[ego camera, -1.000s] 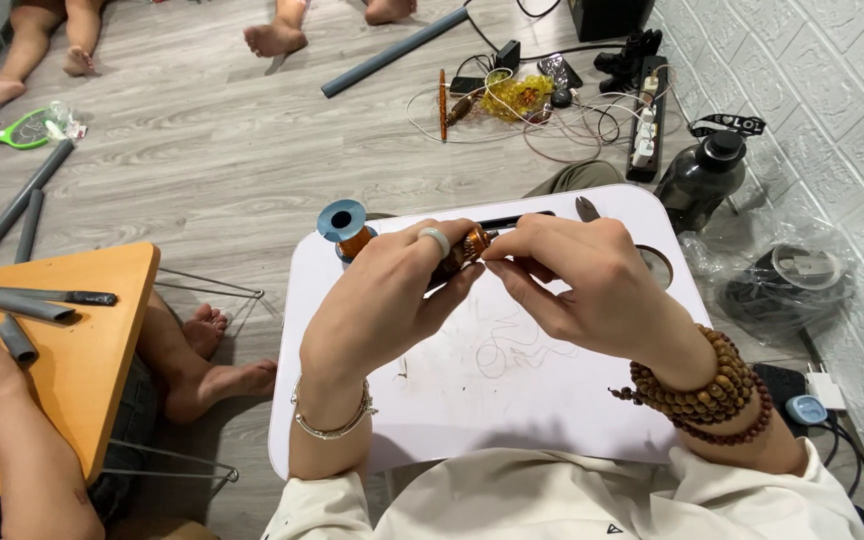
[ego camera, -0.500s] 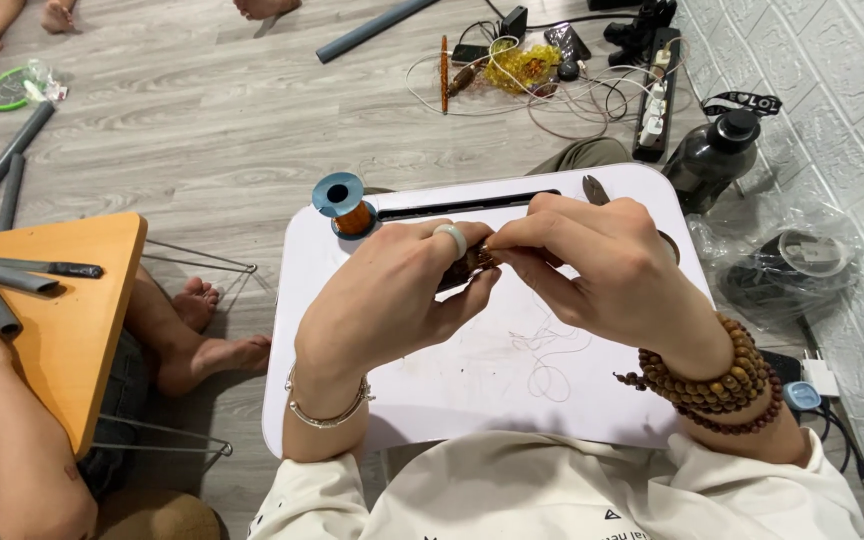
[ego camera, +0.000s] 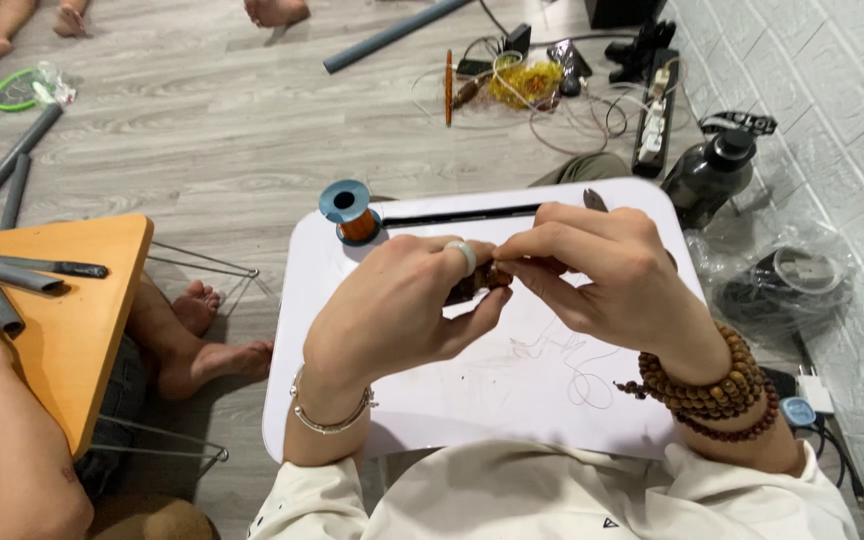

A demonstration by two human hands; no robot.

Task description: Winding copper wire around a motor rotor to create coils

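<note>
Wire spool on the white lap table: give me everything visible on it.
The wire spool is small, with blue flanges that look like plastic and a core wound with copper-coloured wire. It stands upright on its lower flange, centre hole facing up, at the far left corner of the white lap table, beside the left end of a dark slot. Nothing touches it but the table; the left hand is apart from it.

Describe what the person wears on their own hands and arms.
The left hand has a pale ring on one finger and a thin silver bangle at the wrist. The right hand has brown wooden bead bracelets. Both arms wear cream sleeves.
</note>
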